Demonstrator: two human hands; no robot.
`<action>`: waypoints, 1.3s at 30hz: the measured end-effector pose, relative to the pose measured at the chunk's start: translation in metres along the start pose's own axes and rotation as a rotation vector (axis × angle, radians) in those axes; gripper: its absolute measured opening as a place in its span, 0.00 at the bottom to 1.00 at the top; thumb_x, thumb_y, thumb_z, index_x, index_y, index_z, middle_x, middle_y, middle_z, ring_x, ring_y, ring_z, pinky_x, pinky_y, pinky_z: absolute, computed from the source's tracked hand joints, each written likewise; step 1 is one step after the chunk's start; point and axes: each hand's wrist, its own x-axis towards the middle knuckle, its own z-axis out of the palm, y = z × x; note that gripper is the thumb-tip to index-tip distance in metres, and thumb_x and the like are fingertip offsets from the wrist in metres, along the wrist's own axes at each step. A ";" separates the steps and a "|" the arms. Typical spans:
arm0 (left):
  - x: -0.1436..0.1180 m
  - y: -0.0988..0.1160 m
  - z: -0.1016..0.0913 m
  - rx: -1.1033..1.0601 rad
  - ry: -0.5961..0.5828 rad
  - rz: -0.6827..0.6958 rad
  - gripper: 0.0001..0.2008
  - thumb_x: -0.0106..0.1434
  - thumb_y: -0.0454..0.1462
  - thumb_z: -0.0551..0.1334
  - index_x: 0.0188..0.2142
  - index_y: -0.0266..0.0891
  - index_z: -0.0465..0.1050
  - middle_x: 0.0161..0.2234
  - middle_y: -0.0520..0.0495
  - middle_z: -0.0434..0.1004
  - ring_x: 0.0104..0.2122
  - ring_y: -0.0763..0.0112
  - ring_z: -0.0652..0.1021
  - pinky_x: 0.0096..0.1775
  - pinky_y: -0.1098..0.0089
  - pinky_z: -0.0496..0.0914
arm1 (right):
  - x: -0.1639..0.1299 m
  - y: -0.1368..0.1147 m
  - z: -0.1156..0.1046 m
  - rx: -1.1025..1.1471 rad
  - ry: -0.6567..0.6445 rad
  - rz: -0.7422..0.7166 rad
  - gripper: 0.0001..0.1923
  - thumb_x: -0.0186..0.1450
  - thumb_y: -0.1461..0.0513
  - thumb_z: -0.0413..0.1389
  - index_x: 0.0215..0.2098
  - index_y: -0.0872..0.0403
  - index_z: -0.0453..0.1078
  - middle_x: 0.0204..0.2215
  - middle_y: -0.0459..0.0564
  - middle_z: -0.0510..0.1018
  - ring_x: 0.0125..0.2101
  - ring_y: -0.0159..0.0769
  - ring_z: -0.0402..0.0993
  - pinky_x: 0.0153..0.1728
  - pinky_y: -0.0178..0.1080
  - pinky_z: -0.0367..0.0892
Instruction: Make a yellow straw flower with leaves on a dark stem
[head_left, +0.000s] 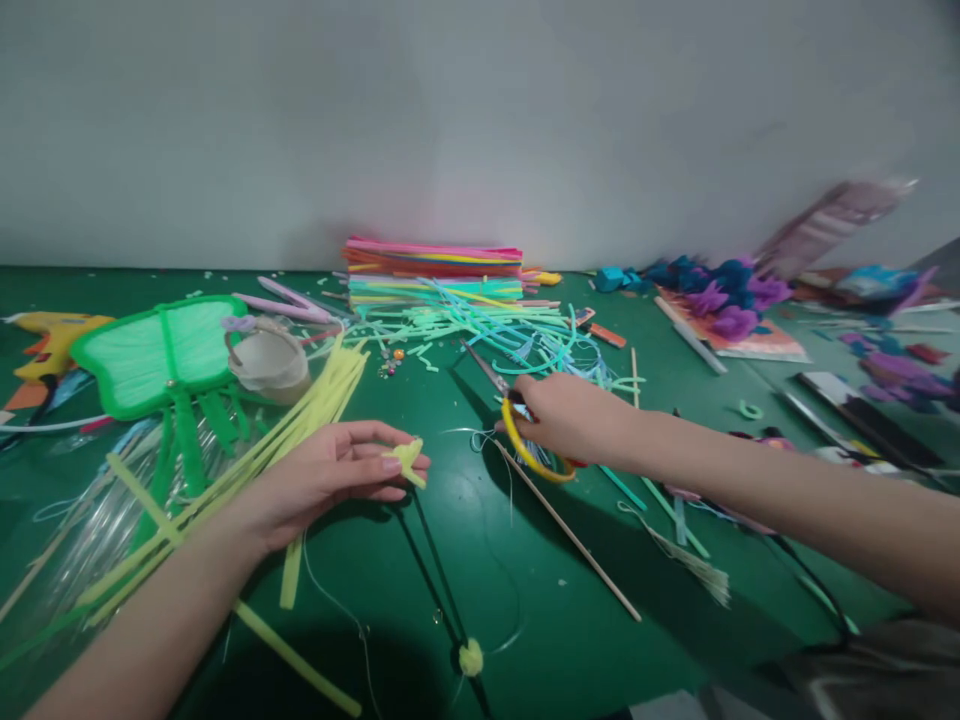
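My left hand [352,460] pinches a small folded piece of yellow strip [407,458] between thumb and fingertips. In my right hand [555,405] is a pair of scissors with yellow handles [536,450]; the blades point up and to the left, away from the yellow piece. Long yellow strips [319,400] lie in a bundle under and beside my left forearm. Towards the front edge, a little yellow ball [471,658] rests on the green table with thin clear thread around it. A thin wooden stick [574,535] lies below the scissors.
A green winged craft piece [157,355], a whitish cup [270,360] and a yellow glue gun [52,345] stand at the left. Colourful stems [435,262] are stacked by the wall, with loose turquoise ones before them. Purple and blue flowers [727,290] lie at the right.
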 end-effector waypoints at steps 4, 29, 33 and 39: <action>0.000 0.002 0.006 0.050 -0.033 -0.022 0.15 0.57 0.37 0.69 0.43 0.37 0.72 0.45 0.39 0.81 0.44 0.63 0.81 0.40 0.72 0.76 | 0.010 0.003 -0.009 0.055 -0.030 -0.054 0.19 0.61 0.54 0.57 0.46 0.57 0.73 0.30 0.57 0.79 0.29 0.43 0.75 0.23 0.36 0.58; 0.009 -0.005 0.004 0.113 -0.043 -0.028 0.18 0.58 0.39 0.68 0.45 0.39 0.68 0.37 0.42 0.83 0.36 0.68 0.81 0.42 0.69 0.75 | 0.033 -0.045 -0.011 1.273 -0.691 -0.041 0.12 0.53 0.56 0.64 0.27 0.58 0.75 0.29 0.47 0.76 0.28 0.26 0.71 0.23 0.27 0.60; 0.010 -0.006 0.003 0.122 -0.056 -0.038 0.18 0.58 0.40 0.68 0.45 0.39 0.67 0.36 0.42 0.83 0.35 0.67 0.82 0.41 0.69 0.75 | 0.029 -0.045 -0.012 1.178 -0.593 -0.118 0.11 0.55 0.56 0.62 0.29 0.57 0.76 0.30 0.49 0.79 0.31 0.29 0.73 0.25 0.29 0.62; 0.011 -0.009 0.002 0.126 -0.072 -0.041 0.17 0.57 0.39 0.69 0.44 0.39 0.68 0.35 0.41 0.83 0.36 0.65 0.82 0.40 0.68 0.75 | 0.022 -0.047 -0.015 1.022 -0.399 -0.261 0.09 0.58 0.58 0.58 0.28 0.56 0.76 0.25 0.46 0.79 0.24 0.26 0.69 0.23 0.30 0.59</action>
